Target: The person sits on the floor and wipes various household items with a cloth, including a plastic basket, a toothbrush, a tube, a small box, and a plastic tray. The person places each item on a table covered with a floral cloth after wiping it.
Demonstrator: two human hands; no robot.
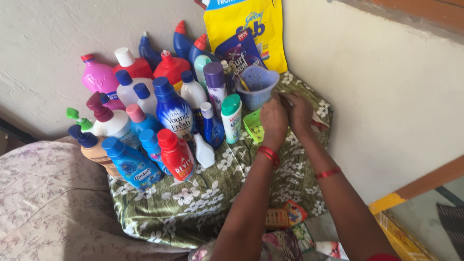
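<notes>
My left hand [273, 120] and my right hand [299, 112] meet close together at the back right of a small table covered with a green floral cloth [227, 186]. Both hands sit just below a lilac perforated plastic cup [258, 86] and next to a light green soap dish [253, 126]. The fingers are curled around something small between them; I cannot make out what it is. Red bangles circle both wrists.
Many cleaning bottles crowd the table's left half: a blue fabric-conditioner bottle [173, 110], a red bottle [177, 153], a pink bottle [98, 76], a white tube with green cap [232, 118]. A yellow detergent bag [251, 26] leans on the wall. Small packets [290, 215] lie below the table.
</notes>
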